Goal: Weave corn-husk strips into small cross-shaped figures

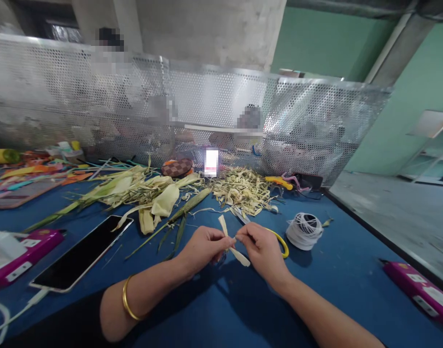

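A pale strip of corn husk (241, 257) is pinched at its middle in my left hand (207, 246), its two ends sticking out above and below the fingers. My right hand (263, 249) is closed close beside it, thumb and fingertip pressed together at the strip; what sits between them is too small to make out. Just behind the right hand lie scissors with yellow handles (282, 244), partly covered by it. To their right stands a ball of white thread (304, 231).
Corn husks (163, 198) and a heap of husk scraps (243, 191) lie behind my hands. On the left are a charging phone (81, 256) and a magenta power strip (36, 246); another magenta device (420, 290) is far right. A perforated metal screen (217, 96) bounds the back.
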Demonstrator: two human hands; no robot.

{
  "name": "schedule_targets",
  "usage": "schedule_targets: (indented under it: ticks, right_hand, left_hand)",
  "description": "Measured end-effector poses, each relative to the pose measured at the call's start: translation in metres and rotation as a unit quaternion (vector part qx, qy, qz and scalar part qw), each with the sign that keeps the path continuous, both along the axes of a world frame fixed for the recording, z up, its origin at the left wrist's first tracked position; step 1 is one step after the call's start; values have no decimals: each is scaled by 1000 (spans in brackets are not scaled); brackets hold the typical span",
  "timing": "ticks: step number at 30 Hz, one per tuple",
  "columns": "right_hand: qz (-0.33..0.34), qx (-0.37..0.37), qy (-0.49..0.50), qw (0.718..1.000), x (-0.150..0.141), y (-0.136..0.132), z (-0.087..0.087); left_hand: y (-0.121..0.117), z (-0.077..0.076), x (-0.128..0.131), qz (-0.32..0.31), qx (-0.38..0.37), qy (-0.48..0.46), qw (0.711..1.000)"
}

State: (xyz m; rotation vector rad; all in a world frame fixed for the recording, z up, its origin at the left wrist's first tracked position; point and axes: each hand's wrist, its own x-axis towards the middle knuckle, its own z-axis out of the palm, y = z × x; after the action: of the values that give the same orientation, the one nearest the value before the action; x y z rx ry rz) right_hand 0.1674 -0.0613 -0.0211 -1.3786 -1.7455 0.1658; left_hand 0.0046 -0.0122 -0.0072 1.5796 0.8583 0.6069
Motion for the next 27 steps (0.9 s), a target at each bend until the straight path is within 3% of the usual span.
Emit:
schedule_targets:
  ticks: [6,11,14,19,21,23,27]
  right_hand:
    - [56,-9,-5,998,8,2,5]
    - [101,-92,115,984,5,4,7]
    - [85,-112,174,975,-3,1,5]
    - [35,-39,188,981,-9,-1,0]
    - [38,-46,199,978,-7,0,1]
    - [57,-81,229,968,-4,2,4]
    - [133,-159,326,922,1,5,9]
  left_hand:
    - [-1,1,-3,-14,30,11,999]
    - [-6,-1,-2,-53,42,29,997]
    - [-10,-3,1,-53,18,35,998]
    - [-11,-2,0,-96,-3,15,995]
    - [-10,-1,-1,-110,-22,5,994]
    - [-9,2,-1,-97,-50,-30,994]
    - [-4,6,-1,-11,-106,-169,980]
